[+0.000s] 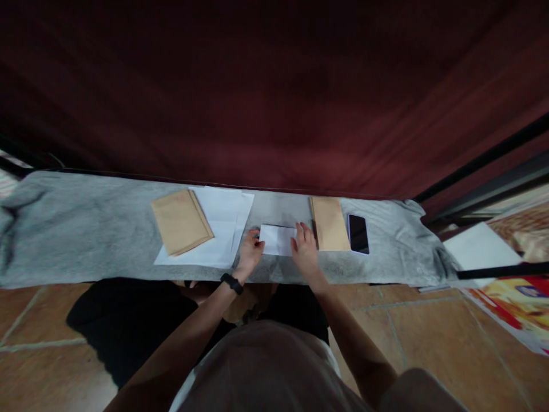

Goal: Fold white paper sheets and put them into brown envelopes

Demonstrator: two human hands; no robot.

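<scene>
A small folded sheet of white paper (278, 239) lies flat on the grey cloth in front of me. At its left edge, my left hand (251, 250) pinches the paper between thumb and bent fingers. My right hand (305, 250) rests over the paper's right end, thumb and fingers apart and lying flat. Just beyond my right fingers is a brown paper envelope (332, 224). To the left, larger white sheets (223, 223) lie partly under a small stack of brown envelopes (180, 222).
A phone (358, 233) with a dark screen lies right of the single envelope. Grey cloth (98, 229) covers the narrow bench. Behind it hangs a dark red curtain (274, 114). A white board (482, 247) and a colourful printed package (514, 306) are at far right.
</scene>
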